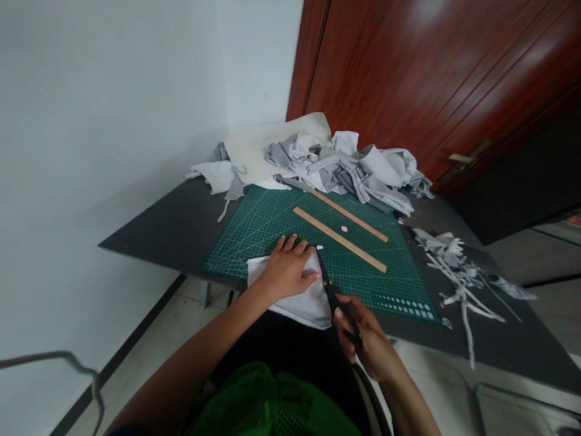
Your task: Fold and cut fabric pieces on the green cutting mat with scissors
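Observation:
A light grey piece of cloth [302, 307] lies at the front edge of the green cutting mat [267, 209], its near part reaching past the table edge. My left hand [285, 269] rests flat on the cloth, fingers spread and pointing away from me. In my right hand [361, 333] is a pair of black scissors [327, 287], gripped by the handles. Their blades point forward along the cloth's right edge. A tiny white scrap [319, 247] sits by the blade tips.
Two wooden rulers [340, 239] lie slanted on the mat near a small pink piece [344, 229]. A heap of grey and white fabric [336, 163] covers the table's back. Thin fabric offcuts [458, 269] lie at the right. A wall [149, 121] stands at left.

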